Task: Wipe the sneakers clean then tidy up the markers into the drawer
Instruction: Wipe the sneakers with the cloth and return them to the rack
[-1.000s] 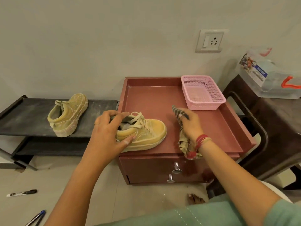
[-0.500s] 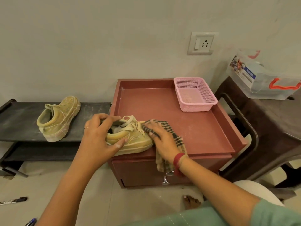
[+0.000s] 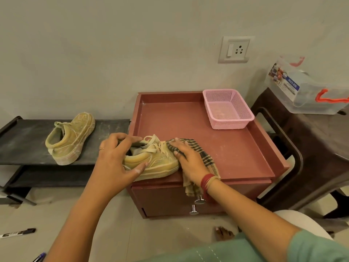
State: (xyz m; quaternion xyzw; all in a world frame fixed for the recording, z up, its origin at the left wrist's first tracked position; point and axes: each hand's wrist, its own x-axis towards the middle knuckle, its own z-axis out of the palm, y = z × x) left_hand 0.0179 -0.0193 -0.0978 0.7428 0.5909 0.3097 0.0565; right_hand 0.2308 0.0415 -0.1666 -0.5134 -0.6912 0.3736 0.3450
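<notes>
An off-white wall (image 3: 113, 53) is carrying a white switch-and-socket plate (image 3: 236, 49); a low black shelf rack (image 3: 22, 144) and a dark brown plastic stool (image 3: 321, 148) are standing on a pale, seemingly tiled floor (image 3: 37, 214).

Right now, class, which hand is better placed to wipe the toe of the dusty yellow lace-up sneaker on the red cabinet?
Right: the right hand presses the checked cloth on the dusty yellow lace-up sneaker at its toe; the left hand grips its collar.

"MULTI BOX" — on the blue label of the clear plastic box (image 3: 309, 95) — other print illegible
</notes>
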